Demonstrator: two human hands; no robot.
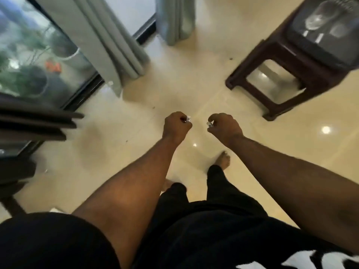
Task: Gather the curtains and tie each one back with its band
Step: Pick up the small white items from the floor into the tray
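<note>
Two bare forearms are held out over the cream tiled floor [174,90], and both hands are seen from behind with the fingers curled. The left hand [175,126] is closed in a fist, and a small white piece [188,119] is pinched at its fingertips; what this piece is cannot be told. The right hand [225,127] is likewise curled, and a small pale piece [209,124] is held at its fingers. The two hands are kept apart, with a narrow gap of floor showing between them. Whether these pieces belong to a band cannot be told, as the frame is blurred.

The grey curtains hang beyond the hands and are touched by neither. One curtain [108,39] falls in loose folds beside the glass door [38,55], its hem reaching the floor near the dark door frame, up and to the left of the hands. A second curtain [175,20] is seen further along the same door, bunched in narrow folds, straight ahead of the hands and well apart from them.

To the right of the second curtain a dark brown stool [287,74] stands on the floor, and a grey tray [320,53] with upturned glasses [322,16] is carried on it. Dark trousers and bare feet are seen below the hands.
</note>
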